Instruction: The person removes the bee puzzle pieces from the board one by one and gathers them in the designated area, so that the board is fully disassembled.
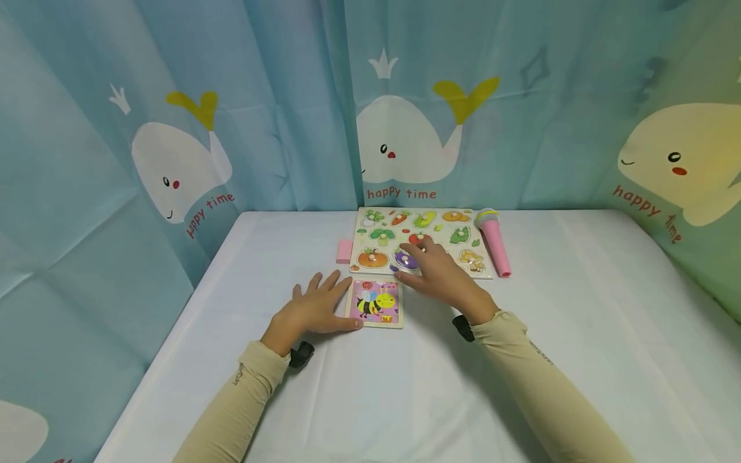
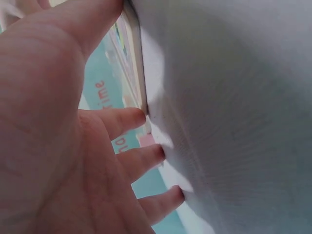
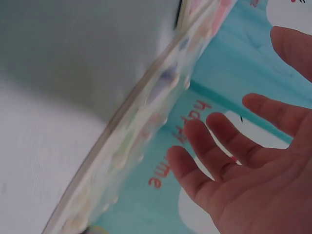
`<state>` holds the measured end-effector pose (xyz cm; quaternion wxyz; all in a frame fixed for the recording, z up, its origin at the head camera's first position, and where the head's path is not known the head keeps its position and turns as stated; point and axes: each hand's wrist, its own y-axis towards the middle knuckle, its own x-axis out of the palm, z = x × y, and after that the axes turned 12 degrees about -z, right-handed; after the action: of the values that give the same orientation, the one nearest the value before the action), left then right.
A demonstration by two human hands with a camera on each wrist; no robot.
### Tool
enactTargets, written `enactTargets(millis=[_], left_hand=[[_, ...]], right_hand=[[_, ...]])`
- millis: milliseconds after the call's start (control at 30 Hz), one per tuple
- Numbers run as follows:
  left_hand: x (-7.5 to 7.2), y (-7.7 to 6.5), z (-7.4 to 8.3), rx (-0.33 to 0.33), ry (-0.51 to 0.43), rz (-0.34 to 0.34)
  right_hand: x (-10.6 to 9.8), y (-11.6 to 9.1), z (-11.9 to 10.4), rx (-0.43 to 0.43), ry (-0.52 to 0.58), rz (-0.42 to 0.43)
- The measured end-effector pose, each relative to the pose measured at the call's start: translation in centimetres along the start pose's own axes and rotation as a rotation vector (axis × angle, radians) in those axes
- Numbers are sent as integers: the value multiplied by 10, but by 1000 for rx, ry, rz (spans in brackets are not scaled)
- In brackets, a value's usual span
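Observation:
A small square bee puzzle [image 1: 376, 303] in a light wooden frame lies flat on the table. My left hand [image 1: 315, 311] rests at its left side, fingers spread, with the thumb and index fingertip right at the frame's edge. Behind it lies a larger wooden vegetable board [image 1: 382, 249] with small knobs on its pieces. My right hand [image 1: 438, 273] hovers over that board's front edge near the purple eggplant piece [image 1: 406, 259], fingers loosely extended. In the right wrist view the right hand [image 3: 253, 161] holds nothing and its fingers stand apart from the board [image 3: 141, 122].
A pink toy microphone [image 1: 494, 244] lies along the board's right end. A pink block [image 1: 344, 251] sits by its left end. White cloth covers the table [image 1: 579, 321], and a blue whale-print curtain [image 1: 301, 128] hangs close behind its back edge.

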<state>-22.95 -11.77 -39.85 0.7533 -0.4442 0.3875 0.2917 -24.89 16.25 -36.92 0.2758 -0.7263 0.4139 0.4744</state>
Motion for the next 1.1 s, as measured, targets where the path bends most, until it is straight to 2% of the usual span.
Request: enactTargets(millis=[400, 733, 867, 1100], left_hand=[[-2, -3, 1, 7, 17, 3], [-2, -2, -1, 8, 26, -5], [-2, -3, -2, 11, 18, -3], [-4, -4, 0, 13, 18, -13]], right_hand=[[17, 25, -28, -68, 0, -133], [33, 46, -45, -113, 52, -249], [36, 53, -47, -155, 30, -275], [35, 56, -49, -170, -11, -292]])
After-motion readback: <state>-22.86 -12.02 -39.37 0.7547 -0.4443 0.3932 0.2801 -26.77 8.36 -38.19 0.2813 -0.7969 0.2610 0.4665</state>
